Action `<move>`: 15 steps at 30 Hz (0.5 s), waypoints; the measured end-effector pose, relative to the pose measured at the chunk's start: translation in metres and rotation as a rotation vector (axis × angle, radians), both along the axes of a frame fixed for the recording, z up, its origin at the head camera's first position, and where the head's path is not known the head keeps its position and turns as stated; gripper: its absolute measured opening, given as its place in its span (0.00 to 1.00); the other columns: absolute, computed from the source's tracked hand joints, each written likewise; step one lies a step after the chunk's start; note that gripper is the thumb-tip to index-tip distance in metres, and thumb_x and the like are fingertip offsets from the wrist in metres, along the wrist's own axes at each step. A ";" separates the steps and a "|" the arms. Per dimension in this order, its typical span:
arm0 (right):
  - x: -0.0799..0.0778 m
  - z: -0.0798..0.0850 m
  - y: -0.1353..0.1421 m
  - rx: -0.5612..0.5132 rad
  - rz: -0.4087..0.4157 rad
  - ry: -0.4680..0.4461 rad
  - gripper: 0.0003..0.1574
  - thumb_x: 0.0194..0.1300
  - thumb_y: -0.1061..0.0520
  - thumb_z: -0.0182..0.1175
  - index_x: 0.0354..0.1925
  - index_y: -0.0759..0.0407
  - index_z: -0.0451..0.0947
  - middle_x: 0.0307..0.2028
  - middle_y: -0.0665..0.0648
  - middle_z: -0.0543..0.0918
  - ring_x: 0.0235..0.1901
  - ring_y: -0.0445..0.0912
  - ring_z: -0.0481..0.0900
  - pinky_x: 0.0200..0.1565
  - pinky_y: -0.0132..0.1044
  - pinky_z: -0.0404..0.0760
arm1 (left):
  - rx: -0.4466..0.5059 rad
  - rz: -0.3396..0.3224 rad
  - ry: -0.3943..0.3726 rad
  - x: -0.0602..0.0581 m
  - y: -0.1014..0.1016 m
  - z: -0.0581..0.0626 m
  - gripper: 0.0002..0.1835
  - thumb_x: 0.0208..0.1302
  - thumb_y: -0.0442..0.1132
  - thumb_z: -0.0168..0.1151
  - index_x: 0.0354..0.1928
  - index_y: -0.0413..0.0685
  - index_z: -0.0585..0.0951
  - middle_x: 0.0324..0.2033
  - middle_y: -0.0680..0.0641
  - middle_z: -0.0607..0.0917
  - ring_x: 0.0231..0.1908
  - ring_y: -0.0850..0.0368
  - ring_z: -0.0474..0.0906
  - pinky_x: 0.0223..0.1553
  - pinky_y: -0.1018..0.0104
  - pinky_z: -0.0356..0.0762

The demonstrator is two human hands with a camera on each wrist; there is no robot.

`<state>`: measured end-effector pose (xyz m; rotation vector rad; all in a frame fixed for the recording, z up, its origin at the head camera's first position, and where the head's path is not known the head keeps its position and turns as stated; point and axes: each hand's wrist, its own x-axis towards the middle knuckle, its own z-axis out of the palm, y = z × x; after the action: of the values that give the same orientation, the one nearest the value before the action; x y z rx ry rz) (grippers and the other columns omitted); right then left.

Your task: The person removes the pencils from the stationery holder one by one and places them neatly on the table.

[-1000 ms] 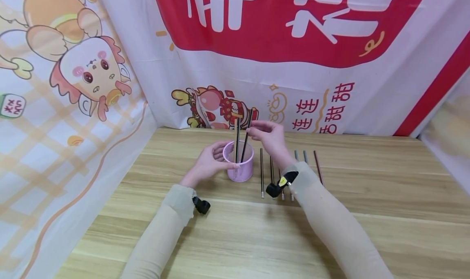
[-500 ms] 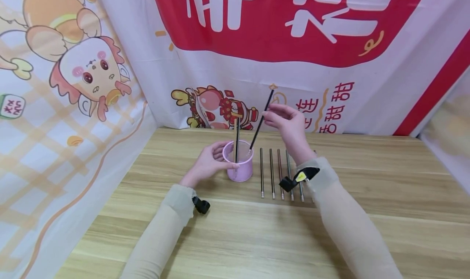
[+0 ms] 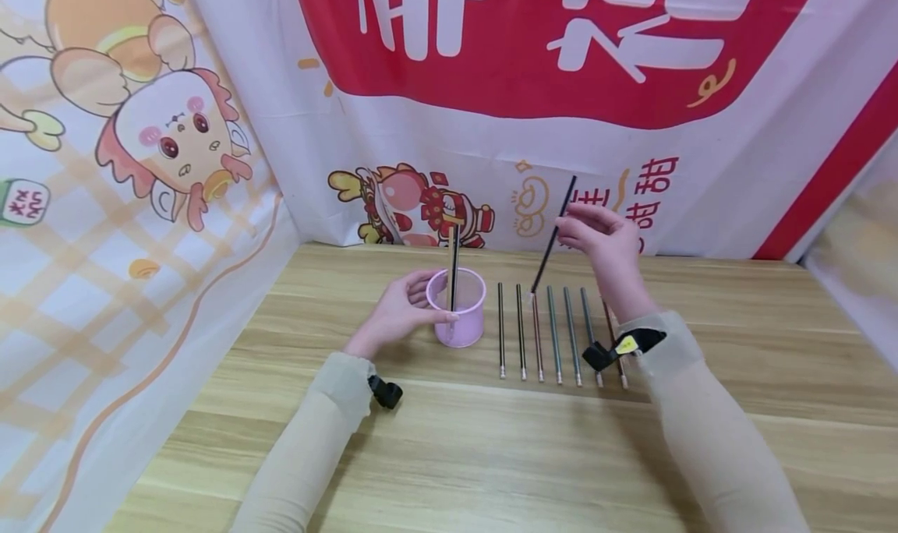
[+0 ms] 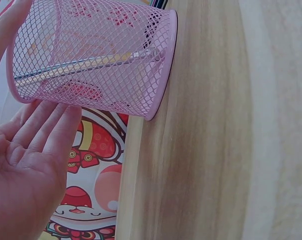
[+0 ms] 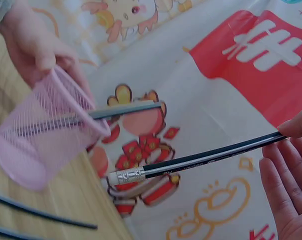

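Observation:
My left hand holds a pink mesh pencil cup upright on the table, with the thumb at its near rim and the fingers round the far side. A few pencils lean inside the cup, one pale and one dark; the mesh shows them in the left wrist view too. Between thumb and fingers, my right hand pinches a black striped pencil near its upper part. That pencil slants with its white eraser end downward, over the far ends of the row of pencils.
Several pencils lie side by side right of the cup, eraser ends toward me; my right wrist partly covers the rightmost ones. Behind the wooden table hangs a printed cloth, and another cloth borders the left side.
My right hand has lifted the black pencil out of the cup and carried it rightward over the row. The left hand and the cup have stayed in place.

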<state>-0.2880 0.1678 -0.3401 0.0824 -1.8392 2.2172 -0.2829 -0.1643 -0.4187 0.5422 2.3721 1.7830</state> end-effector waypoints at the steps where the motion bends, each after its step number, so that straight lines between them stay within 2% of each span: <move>1: 0.000 -0.003 0.006 0.012 -0.005 -0.010 0.24 0.60 0.58 0.76 0.53 0.61 0.84 0.45 0.58 0.87 0.41 0.48 0.87 0.48 0.38 0.87 | 0.001 0.000 -0.001 0.000 0.000 0.000 0.45 0.49 0.35 0.83 0.70 0.43 0.71 0.65 0.43 0.77 0.63 0.48 0.75 0.65 0.62 0.73; 7: 0.001 -0.022 0.043 0.061 -0.023 -0.081 0.22 0.61 0.59 0.75 0.53 0.62 0.83 0.41 0.53 0.88 0.38 0.44 0.88 0.45 0.35 0.87 | 0.009 -0.004 -0.006 -0.001 0.001 0.000 0.45 0.49 0.35 0.82 0.70 0.42 0.71 0.65 0.42 0.77 0.64 0.46 0.74 0.65 0.60 0.73; 10: 0.003 -0.032 0.062 0.044 -0.015 -0.129 0.24 0.61 0.61 0.74 0.55 0.64 0.82 0.40 0.52 0.88 0.36 0.43 0.87 0.44 0.33 0.87 | 0.005 -0.006 -0.008 0.000 0.001 0.001 0.45 0.49 0.35 0.83 0.70 0.42 0.71 0.65 0.42 0.77 0.64 0.46 0.74 0.66 0.59 0.72; 15: 0.009 -0.044 0.091 0.151 -0.002 -0.212 0.28 0.65 0.58 0.72 0.60 0.66 0.77 0.42 0.48 0.86 0.37 0.40 0.87 0.44 0.31 0.86 | 0.001 -0.003 -0.008 0.000 0.001 0.001 0.45 0.49 0.35 0.82 0.70 0.42 0.70 0.65 0.42 0.77 0.64 0.47 0.74 0.65 0.60 0.73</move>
<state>-0.2792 0.2587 -0.3839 -0.1310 -2.1145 2.1544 -0.2828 -0.1636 -0.4173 0.5378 2.3644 1.7814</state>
